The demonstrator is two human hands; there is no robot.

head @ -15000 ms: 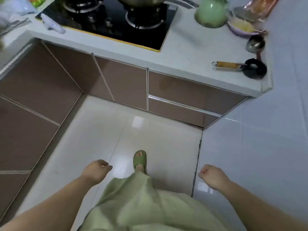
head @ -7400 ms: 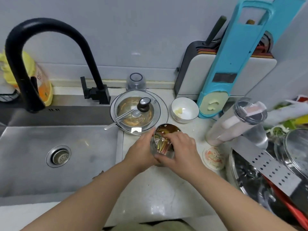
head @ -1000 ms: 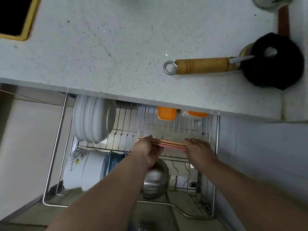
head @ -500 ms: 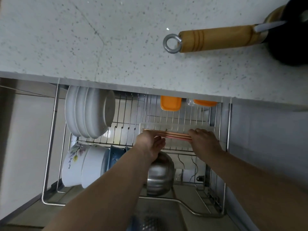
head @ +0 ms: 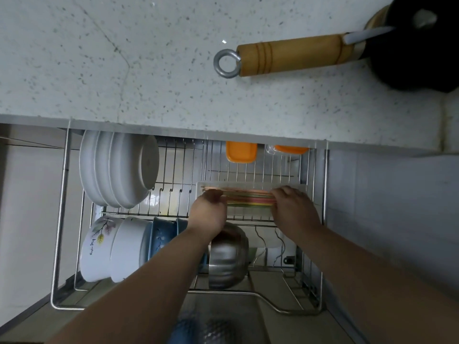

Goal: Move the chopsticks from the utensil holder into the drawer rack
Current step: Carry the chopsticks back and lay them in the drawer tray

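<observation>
Now, head view: we look straight down past the worktop [head: 173,70] edge into the pulled-out drawer rack [head: 65,219].
Chopsticks: the bundle of chopsticks [head: 248,198] lies flat and crosswise in the white plastic tray [head: 250,186] at the rack's right side, roughly parallel to the worktop's front edge.
Left hand: our left hand [head: 210,212] covers the bundle's left end, fingers curled down over the sticks; how firmly they pinch, we cannot tell.
Right hand: our right hand [head: 294,209] rests on the right end, fingers bent and close together on top of the sticks.
Step in hand: we judge this to be the setting-down and evening-up of the bundle inside the tray.
Doing it well: we should keep the sticks level, press both ends toward each other so the tips line up, then let go of both ends together so none rolls out.
Neighbours: white plates [head: 119,167] stand at the rack's left, the steel bowl [head: 228,259] sits under our left wrist; we lift out without knocking either.
Worktop: a wooden-handled pan [head: 290,54] lies near its right edge, well apart from our work.
</observation>
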